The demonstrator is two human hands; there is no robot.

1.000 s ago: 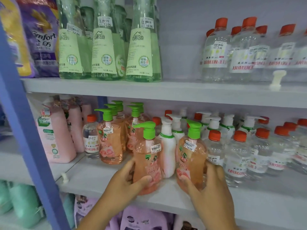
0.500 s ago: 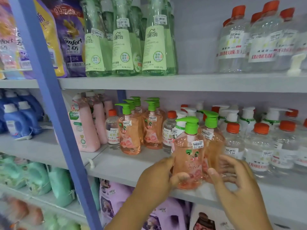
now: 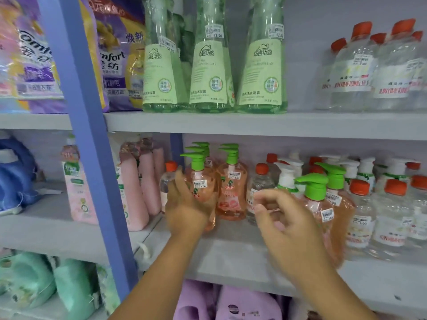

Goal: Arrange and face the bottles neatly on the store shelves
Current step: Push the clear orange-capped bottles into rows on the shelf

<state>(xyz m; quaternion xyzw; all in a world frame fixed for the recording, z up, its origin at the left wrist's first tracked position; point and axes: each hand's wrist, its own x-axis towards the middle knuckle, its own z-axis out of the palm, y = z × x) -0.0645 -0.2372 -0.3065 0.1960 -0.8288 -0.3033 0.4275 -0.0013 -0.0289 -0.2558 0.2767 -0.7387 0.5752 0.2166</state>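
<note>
Head view: pump bottles are handled on the middle shelf [image 3: 231, 255].

A peach pump bottle [image 3: 201, 188], upright toward the shelf's left beside a matching bottle [image 3: 232, 190], is gripped by the left hand [image 3: 184, 209]. The right hand [image 3: 286, 225] is held with loosely curled fingers, gripping nothing, before two more pump bottles [image 3: 323, 204].

green btls [image 3: 211, 72] x3 front | orange pump btls [image 3: 231, 190] ~6 | hands x2

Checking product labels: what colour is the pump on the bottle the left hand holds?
Green, on the bottle in the left hand; head view.
</note>
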